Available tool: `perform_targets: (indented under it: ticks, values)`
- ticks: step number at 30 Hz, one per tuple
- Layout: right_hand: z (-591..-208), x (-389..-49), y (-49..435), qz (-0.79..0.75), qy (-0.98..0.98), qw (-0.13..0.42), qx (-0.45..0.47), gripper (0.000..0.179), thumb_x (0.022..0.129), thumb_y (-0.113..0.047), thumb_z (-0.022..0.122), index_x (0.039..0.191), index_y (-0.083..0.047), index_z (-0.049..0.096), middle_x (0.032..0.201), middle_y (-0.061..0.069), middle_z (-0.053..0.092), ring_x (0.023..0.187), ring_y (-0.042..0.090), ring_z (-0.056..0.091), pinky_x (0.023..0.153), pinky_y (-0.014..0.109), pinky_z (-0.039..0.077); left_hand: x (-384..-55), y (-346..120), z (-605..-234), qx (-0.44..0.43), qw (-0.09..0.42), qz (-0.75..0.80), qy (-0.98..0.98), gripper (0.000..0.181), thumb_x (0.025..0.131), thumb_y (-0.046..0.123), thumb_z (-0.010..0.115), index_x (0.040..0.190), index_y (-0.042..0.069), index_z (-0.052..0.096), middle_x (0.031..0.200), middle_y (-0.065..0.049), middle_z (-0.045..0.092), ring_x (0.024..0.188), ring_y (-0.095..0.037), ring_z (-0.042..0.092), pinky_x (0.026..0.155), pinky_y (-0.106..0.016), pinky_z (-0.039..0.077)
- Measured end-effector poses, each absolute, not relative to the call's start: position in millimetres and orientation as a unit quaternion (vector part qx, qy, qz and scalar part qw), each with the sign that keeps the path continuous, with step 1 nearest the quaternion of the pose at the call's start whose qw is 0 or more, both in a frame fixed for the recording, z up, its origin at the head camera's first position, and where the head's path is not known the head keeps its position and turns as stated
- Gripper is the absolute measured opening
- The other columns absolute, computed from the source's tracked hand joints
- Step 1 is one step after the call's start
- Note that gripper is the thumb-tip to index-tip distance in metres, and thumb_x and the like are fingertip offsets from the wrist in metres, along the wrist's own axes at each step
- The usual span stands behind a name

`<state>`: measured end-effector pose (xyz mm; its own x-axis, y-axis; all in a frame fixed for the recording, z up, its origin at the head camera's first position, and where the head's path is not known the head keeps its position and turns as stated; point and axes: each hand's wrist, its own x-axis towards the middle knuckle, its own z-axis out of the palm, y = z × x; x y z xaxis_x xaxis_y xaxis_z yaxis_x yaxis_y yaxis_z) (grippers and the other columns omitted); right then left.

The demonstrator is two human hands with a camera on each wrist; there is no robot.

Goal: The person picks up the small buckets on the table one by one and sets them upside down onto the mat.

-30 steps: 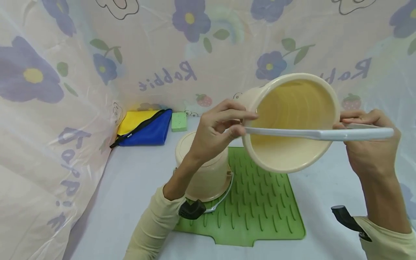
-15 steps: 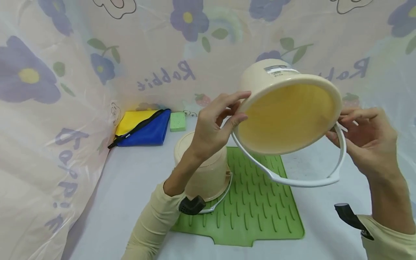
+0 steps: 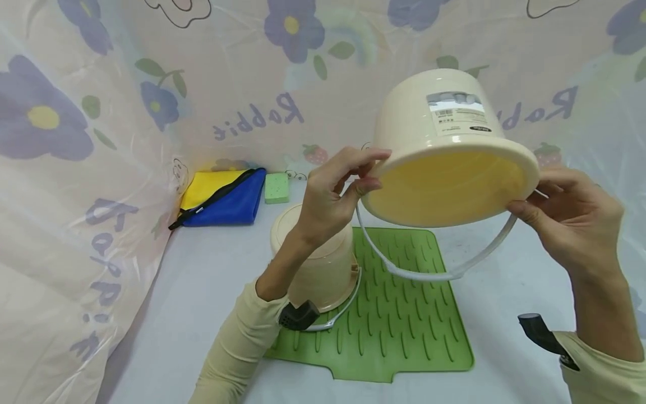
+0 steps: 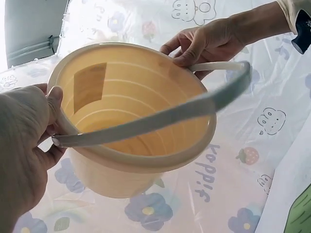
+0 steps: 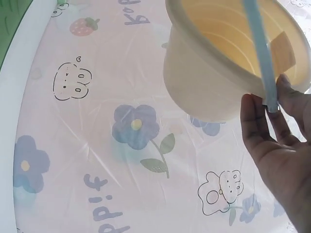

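Observation:
A cream plastic bucket point(image 3: 409, 118) is held in the air, its mouth tipped down and toward me, a printed label point(image 3: 456, 114) on its side. My left hand point(image 3: 335, 193) pinches the rim at the left between thumb and fingers. At the opposite side my right hand point(image 3: 575, 216) grips the rim, thumb near the handle joint. The pale bucket handle point(image 3: 429, 276) hangs below the mouth; in the left wrist view the handle point(image 4: 165, 118) crosses the opening. A second cream bucket point(image 3: 318, 280) stands upside down below my left forearm, partly hidden by it.
Under the second bucket lies a green ridged mat point(image 3: 404, 331) on the white table point(image 3: 202, 314). A yellow and blue folded pouch point(image 3: 224, 199) and a green sponge point(image 3: 276, 188) lie at the back left. A printed curtain point(image 3: 227, 67) encloses the back and left.
The held bucket has tipped over, its mouth turning downward and its labelled side coming into view. Its handle has swung down below the rim. The second bucket has stayed put.

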<state>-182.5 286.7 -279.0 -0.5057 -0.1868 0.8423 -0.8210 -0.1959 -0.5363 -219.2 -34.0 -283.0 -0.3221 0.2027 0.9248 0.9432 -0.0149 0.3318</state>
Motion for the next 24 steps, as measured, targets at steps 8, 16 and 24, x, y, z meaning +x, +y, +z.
perform_targets:
  ticks: [8, 16, 24]
  values:
    - [-274, -179, 274, 0.661, -0.528, 0.306, 0.436, 0.044, 0.072, 0.010, 0.089, 0.099, 0.029, 0.060, 0.102, 0.022, 0.075, 0.098, 0.023, 0.071, 0.091, 0.021, 0.063, -220, -35, -284, -0.481, 0.353, -0.539, -0.594, 0.025, 0.089, -0.009, 0.075, 0.113, -0.015, 0.069, 0.091, -0.018, 0.065, 0.083, -0.020, 0.055, 0.069, -0.029, 0.050]
    - [-272, -173, 265, 0.619, -0.560, 0.384, 0.395, 0.046, 0.072, -0.003, 0.093, 0.091, 0.026, 0.063, 0.092, 0.012, 0.075, 0.091, 0.011, 0.074, 0.086, 0.014, 0.061, -216, -37, -283, -0.474, 0.366, -0.540, -0.591, 0.023, 0.086, -0.010, 0.077, 0.108, -0.014, 0.071, 0.088, -0.017, 0.068, 0.084, -0.021, 0.056, 0.072, -0.031, 0.049]
    - [-275, -170, 258, 0.532, -0.600, 0.490, 0.342, 0.055, 0.077, -0.015, 0.093, 0.079, 0.025, 0.055, 0.087, 0.009, 0.072, 0.090, 0.003, 0.073, 0.086, 0.009, 0.058, -215, -39, -283, -0.454, 0.386, -0.528, -0.604, 0.021, 0.083, -0.010, 0.080, 0.104, -0.009, 0.076, 0.091, -0.017, 0.072, 0.084, -0.020, 0.060, 0.071, -0.029, 0.051]
